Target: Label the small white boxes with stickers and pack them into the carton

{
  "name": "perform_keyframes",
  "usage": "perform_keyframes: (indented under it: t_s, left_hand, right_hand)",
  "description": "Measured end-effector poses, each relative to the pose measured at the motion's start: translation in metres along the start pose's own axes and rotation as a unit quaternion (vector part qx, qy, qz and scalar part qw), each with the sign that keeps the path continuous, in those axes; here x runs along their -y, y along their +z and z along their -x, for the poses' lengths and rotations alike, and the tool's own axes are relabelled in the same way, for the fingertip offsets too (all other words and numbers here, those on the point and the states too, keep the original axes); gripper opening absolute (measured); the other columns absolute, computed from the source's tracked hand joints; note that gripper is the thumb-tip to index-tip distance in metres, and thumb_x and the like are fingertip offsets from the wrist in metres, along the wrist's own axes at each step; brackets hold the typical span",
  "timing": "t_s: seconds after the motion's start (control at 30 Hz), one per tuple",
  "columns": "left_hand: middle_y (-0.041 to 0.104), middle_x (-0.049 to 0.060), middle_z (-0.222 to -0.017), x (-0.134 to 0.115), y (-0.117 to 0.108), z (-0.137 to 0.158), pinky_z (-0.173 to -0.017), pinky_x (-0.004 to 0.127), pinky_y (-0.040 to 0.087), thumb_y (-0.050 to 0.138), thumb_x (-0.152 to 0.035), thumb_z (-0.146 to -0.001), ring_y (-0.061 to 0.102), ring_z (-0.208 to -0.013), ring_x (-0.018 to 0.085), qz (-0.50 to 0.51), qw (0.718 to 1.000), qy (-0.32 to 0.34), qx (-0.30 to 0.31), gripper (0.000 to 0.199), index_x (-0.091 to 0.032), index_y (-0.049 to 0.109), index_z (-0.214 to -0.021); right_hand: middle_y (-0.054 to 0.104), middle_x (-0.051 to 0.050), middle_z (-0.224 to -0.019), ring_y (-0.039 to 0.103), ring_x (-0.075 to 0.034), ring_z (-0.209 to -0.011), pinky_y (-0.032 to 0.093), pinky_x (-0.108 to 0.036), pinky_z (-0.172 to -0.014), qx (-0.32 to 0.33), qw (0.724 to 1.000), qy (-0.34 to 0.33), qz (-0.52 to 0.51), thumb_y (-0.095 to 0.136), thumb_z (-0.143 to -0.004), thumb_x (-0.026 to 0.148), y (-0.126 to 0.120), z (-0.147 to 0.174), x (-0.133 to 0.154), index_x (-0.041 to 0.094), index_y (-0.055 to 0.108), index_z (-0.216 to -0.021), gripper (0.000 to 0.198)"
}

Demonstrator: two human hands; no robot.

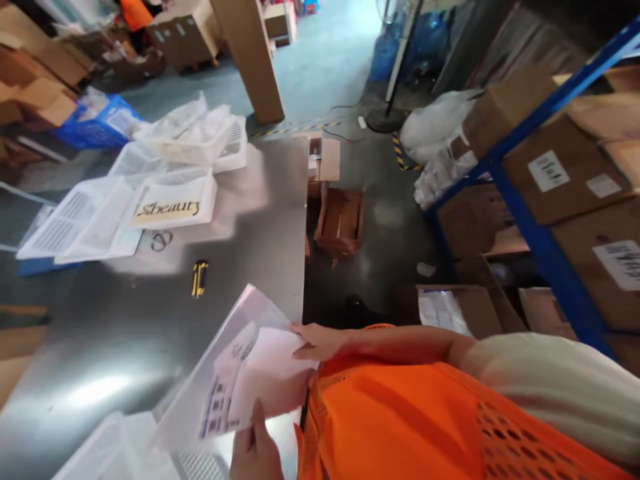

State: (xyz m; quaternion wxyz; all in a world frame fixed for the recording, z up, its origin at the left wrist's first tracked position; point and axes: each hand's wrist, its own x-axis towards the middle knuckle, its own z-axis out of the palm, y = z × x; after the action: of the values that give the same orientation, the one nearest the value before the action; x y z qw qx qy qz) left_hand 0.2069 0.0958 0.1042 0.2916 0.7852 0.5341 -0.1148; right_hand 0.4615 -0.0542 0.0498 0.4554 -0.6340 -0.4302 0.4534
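Over the table's near edge I hold some white printed paper sheets [273, 363], tilted, with dark print and bluish blocks along one side. My right hand [320, 341] is closed on their upper right edge, thumb on top. At the lower edge, my left hand [257, 447] pinches the sheets, its thumb lying on the paper; its other fingers are mostly hidden. A yellow and black box cutter [199, 279] lies on the metal table [260, 220] beyond the sheets. Partly under the paper, a white plastic basket [115, 447] stands at the bottom.
White plastic baskets [95, 213] stand on the table's far left, one with a lettered card [167, 208]. Small black loops [161, 240] lie nearby. An open carton [341, 220] sits on the floor beside the table. A blue-framed rack [545, 227] with cartons rises at right.
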Motion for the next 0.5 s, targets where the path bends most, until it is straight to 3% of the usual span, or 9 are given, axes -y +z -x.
perform_keyframes:
  t_s: [0.03, 0.1, 0.17, 0.23, 0.3, 0.4, 0.5]
  left_hand:
    - [0.072, 0.002, -0.078, -0.035, 0.011, -0.007, -0.076, 0.05, 0.051, 0.059, -0.06, -0.08, 0.072, -0.084, 0.034, -0.001, 0.998, -0.012, -0.055, 0.031, -0.041, 0.065, -0.057]
    - [0.069, 0.005, -0.075, -0.104, 0.034, -0.02, -0.081, 0.05, 0.05, 0.055, -0.062, -0.081, 0.071, -0.085, 0.034, -0.008, 0.997, 0.026, -0.079, 0.037, -0.035, 0.059, -0.056]
    - [0.072, 0.007, -0.086, -0.163, 0.053, -0.029, -0.082, 0.047, 0.051, 0.052, -0.061, -0.082, 0.07, -0.087, 0.032, 0.005, 0.994, 0.092, -0.06, 0.033, -0.033, 0.067, -0.076]
    - [0.072, 0.01, -0.109, -0.205, 0.065, -0.037, -0.081, 0.042, 0.053, 0.053, -0.06, -0.082, 0.07, -0.096, 0.029, 0.05, 0.986, 0.148, -0.054, 0.047, -0.027, 0.067, -0.111]
    - [0.068, 0.014, -0.125, -0.226, 0.074, -0.047, -0.078, 0.037, 0.054, 0.053, -0.06, -0.081, 0.068, -0.105, 0.028, 0.089, 0.979, 0.178, -0.044, 0.064, -0.02, 0.06, -0.13]
    - [0.065, 0.016, -0.13, -0.229, 0.086, -0.072, -0.074, 0.035, 0.056, 0.052, -0.062, -0.083, 0.068, -0.104, 0.027, 0.072, 0.979, 0.193, 0.011, 0.065, -0.016, 0.063, -0.127]
    - [0.065, 0.015, -0.129, -0.221, 0.101, -0.107, -0.071, 0.035, 0.057, 0.053, -0.062, -0.082, 0.069, -0.1, 0.027, 0.042, 0.975, 0.205, 0.078, 0.062, -0.017, 0.065, -0.123]
  right_hand:
    - [0.061, -0.008, -0.124, 0.064, -0.016, -0.107, 0.05, -0.021, -0.092, -0.027, 1.0, -0.011, -0.008, 0.058, -0.089, 0.05, -0.027, 0.011, -0.009, 0.019, 0.046, -0.147, 0.066]
    - [0.059, -0.009, -0.126, 0.062, -0.016, -0.109, 0.049, -0.022, -0.098, -0.094, 0.995, -0.016, -0.027, 0.058, -0.088, 0.046, -0.074, 0.031, -0.03, 0.016, 0.047, -0.146, 0.066]
    - [0.061, -0.008, -0.123, 0.062, -0.015, -0.106, 0.05, -0.021, -0.097, -0.183, 0.981, 0.002, -0.063, 0.059, -0.087, 0.046, -0.114, 0.049, -0.055, 0.013, 0.052, -0.142, 0.065]
    - [0.062, -0.007, -0.118, 0.061, -0.013, -0.101, 0.051, -0.019, -0.091, -0.265, 0.959, 0.027, -0.101, 0.059, -0.086, 0.05, -0.147, 0.065, -0.082, 0.012, 0.052, -0.141, 0.068]
    - [0.061, -0.009, -0.12, 0.06, -0.013, -0.101, 0.052, -0.02, -0.089, -0.323, 0.938, 0.04, -0.123, 0.059, -0.087, 0.053, -0.178, 0.075, -0.107, 0.01, 0.05, -0.143, 0.071]
    - [0.057, -0.01, -0.129, 0.058, -0.015, -0.109, 0.051, -0.024, -0.098, -0.376, 0.914, 0.042, -0.144, 0.062, -0.085, 0.055, -0.226, 0.071, -0.14, 0.01, 0.052, -0.141, 0.072]
    - [0.058, -0.008, -0.127, 0.058, -0.017, -0.11, 0.051, -0.028, -0.101, -0.408, 0.894, 0.055, -0.178, 0.069, -0.078, 0.054, -0.274, 0.047, -0.173, 0.012, 0.056, -0.136, 0.073]
